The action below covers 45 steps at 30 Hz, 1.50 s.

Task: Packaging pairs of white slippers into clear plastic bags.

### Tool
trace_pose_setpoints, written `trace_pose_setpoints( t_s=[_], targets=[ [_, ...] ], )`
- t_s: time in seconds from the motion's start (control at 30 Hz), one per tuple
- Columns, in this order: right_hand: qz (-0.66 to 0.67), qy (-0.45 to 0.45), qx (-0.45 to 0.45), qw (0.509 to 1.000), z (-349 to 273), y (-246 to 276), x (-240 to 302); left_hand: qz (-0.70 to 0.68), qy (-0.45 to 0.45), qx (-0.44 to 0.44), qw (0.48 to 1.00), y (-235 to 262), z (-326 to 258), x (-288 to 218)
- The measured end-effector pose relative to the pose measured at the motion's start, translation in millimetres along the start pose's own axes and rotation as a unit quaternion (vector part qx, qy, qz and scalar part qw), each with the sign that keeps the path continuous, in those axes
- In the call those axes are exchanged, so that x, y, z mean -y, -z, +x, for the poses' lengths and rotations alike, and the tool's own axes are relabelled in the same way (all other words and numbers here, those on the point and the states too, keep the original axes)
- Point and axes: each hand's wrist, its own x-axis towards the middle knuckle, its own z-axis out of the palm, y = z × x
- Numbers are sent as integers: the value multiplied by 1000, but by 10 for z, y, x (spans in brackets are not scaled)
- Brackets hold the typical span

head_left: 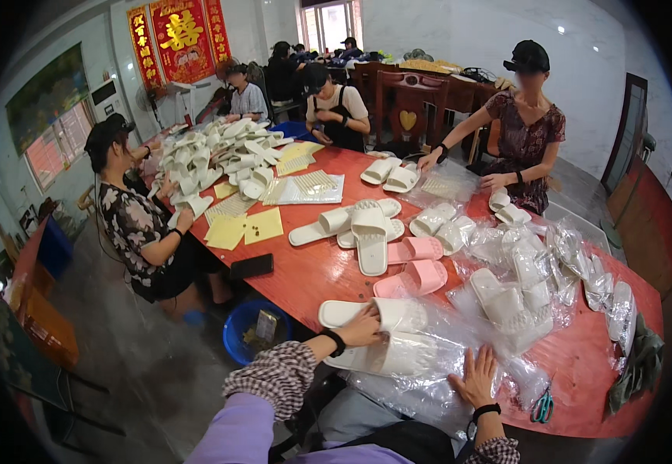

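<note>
The person is seemingly bagging a pair of white slippers point(399, 352), which is lying at the lower centre of the frame, toes partly inside a clear bag point(459, 334) and heels sticking out to the left. The next move is probably calling for easing the heels in while the bag's mouth is being kept open, without the film snagging on the straps.

The left hand point(362, 325) is resting over the upper slipper with its fingers bent at the strap's edge; the fingertips are partly hidden, so whether they are pinching it cannot be told. The right hand point(475, 377), lower right of centre, is lying with fingers spread on the bag, pinching nothing visible. Scissors point(542, 407) are lying near it, toward the lower right, on the red table point(583, 383).
</note>
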Motion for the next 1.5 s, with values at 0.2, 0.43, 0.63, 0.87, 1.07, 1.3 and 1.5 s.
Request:
trace_pose_setpoints(
  t_s=[0.2, 0.43, 0.63, 0.87, 1.07, 1.3, 1.5],
  targets=[
    [33, -3, -3, 999, -9, 67, 76, -100, 24, -122, 987, 737, -420, 594],
    [25, -1, 2, 1000, -42, 93, 87, 270, 266, -9, 925, 1615, -30, 1045],
    [-2, -4, -6, 1000, -121, 37, -12, 43, 53, -191, 979, 1301, 547, -323],
    [3, 22, -43, 999, 102, -52, 81, -67, -70, -60, 993, 18, 101, -1592],
    [-11, 11, -34, 999, 16, -38, 18, 39, 144, -81, 985, -466, -271, -873],
    [-19, 15, -28, 999, 24, -25, 16, 5, 62, -107, 992, 147, 132, -1059],
    [-25, 16, -31, 999, 9, -10, 78, 28, 83, -102, 991, -288, 639, -663]
  ],
)
